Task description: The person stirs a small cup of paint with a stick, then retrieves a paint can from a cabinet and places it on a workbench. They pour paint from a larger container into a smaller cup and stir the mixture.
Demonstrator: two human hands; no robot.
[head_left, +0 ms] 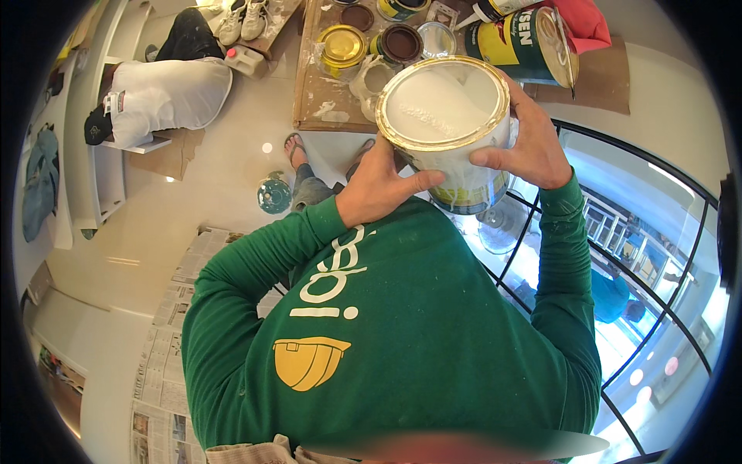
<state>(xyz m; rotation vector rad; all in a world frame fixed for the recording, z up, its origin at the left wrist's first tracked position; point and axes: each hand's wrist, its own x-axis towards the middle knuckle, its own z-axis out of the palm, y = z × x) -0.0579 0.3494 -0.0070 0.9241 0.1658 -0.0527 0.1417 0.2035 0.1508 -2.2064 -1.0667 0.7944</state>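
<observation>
Between my two hands is a metal paint can (471, 189) with a gold rim and white paint inside. It is held up in front of my chest, its top turned toward me. My left hand (386, 182) presses on the can's near left side, thumb along the wall and fingers partly hidden behind it. My right hand (533, 135) grips the right side, its thumb across the front and the other fingers around the far side. White drips run down the can's wall. Beyond it, a large dark green and yellow can (506, 54) lies on its side.
Cardboard (328, 116) carries a gold-topped can (342, 46), a brown-filled can (400, 44) and a sealant tube (495, 9). A person in a white shirt (174, 93) bends over at the left. Newspapers (166, 348) cover the floor. Black-framed glass (618, 271) stands at my right.
</observation>
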